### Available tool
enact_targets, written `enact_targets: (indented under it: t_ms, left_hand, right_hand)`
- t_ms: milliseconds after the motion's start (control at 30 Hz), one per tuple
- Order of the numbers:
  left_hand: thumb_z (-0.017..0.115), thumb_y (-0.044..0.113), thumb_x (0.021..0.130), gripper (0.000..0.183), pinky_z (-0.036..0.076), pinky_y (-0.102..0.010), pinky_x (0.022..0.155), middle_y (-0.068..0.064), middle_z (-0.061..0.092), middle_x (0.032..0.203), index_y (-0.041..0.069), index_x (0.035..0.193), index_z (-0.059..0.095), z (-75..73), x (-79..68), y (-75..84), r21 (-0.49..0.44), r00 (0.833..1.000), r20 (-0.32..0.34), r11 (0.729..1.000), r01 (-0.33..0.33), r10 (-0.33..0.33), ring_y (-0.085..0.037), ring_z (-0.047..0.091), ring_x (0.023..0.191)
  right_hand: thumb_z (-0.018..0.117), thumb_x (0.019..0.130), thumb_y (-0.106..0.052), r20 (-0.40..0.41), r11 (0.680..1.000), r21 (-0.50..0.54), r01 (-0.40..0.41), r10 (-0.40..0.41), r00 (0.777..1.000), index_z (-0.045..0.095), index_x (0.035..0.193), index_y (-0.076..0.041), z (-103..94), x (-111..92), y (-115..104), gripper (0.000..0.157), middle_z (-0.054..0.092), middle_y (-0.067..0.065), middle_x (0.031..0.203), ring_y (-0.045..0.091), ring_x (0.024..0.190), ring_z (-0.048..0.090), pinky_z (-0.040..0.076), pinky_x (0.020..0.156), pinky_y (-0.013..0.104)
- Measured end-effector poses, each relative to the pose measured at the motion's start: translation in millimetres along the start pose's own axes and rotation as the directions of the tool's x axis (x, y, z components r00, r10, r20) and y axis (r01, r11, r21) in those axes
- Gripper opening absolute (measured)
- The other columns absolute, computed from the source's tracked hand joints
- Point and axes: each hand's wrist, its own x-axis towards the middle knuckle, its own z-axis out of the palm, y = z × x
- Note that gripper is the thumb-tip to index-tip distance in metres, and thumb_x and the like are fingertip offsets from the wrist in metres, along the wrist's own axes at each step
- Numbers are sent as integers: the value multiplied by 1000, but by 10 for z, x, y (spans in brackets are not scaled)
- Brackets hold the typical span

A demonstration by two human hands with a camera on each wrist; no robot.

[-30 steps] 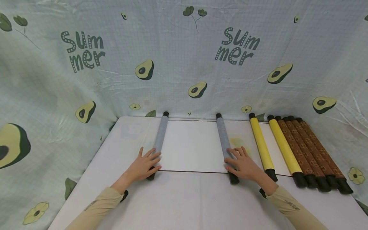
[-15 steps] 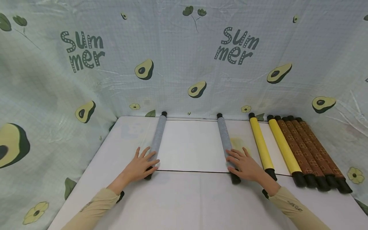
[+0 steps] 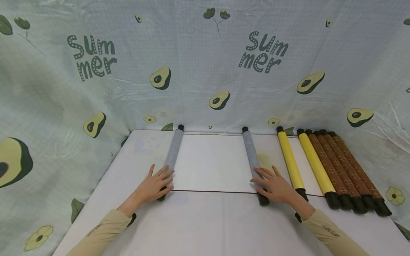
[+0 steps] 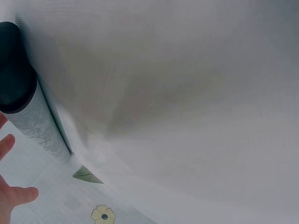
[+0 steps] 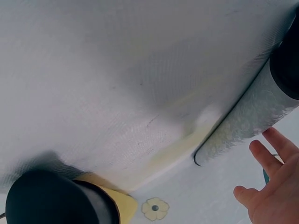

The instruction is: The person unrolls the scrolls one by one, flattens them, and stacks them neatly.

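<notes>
Two grey cloth-covered tubes with black ends lie on the white table, well apart. My left hand [image 3: 154, 185] rests with spread fingers across the near part of the left grey tube [image 3: 174, 149]. On the right grey tube [image 3: 251, 151], my right hand [image 3: 274, 185] lies the same way, fingers extended over it close to its black end. The left wrist view shows the left tube's dark end [image 4: 16, 70] with a few fingertips [image 4: 25, 195] beside it. In the right wrist view, the fingers [image 5: 268, 158] reach along the underside of the right tube [image 5: 247, 116].
Right of the right hand lies a yellow tube [image 3: 290, 161], then another yellow tube [image 3: 317, 163] against several brown patterned tubes [image 3: 339, 167]. A dark line crosses the white tabletop [image 3: 205, 224]. A printed curtain [image 3: 192, 53] hangs behind the table and at both sides.
The left hand and its grey tube have shifted left, while the right hand and its tube have moved slightly right. The gap between the two grey tubes has widened.
</notes>
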Motion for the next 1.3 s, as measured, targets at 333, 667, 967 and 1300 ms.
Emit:
enact_targets:
  t_ms: [333,667,967,1300]
  left_hand:
    - [49,40,88,36,21,-63,99,-6,51,129,17,114,61,4,-34,-26,29,1000,15,1000,10,-10,-30,35,128]
    - [53,36,87,23,21,-65,97,-11,51,125,22,98,67,16,-97,-91,31,1000,-27,999,15,-14,-35,36,123]
    - [52,37,87,27,20,-64,98,-7,51,128,18,102,63,17,-170,-148,65,999,-14,997,45,-45,-32,37,126]
    - [50,38,88,30,19,-64,99,-8,56,122,15,105,60,-23,-183,-173,52,997,5,996,75,-75,-31,38,125]
  right_hand:
    - [58,83,-36,-34,1000,4,5,-5,999,64,105,-23,15,-70,53,26,46,13,132,34,117,40,23,95,61]
    - [59,83,-36,-51,1000,9,-15,15,999,58,101,-18,48,-91,50,26,50,9,130,32,117,41,23,95,62]
    - [58,83,-36,-47,1000,-24,-16,15,999,62,103,-22,41,-102,49,25,50,11,128,31,114,43,22,96,61]
    - [58,82,-39,-83,999,-27,-18,16,996,61,92,-27,71,-152,98,16,47,12,129,31,110,42,22,95,62]
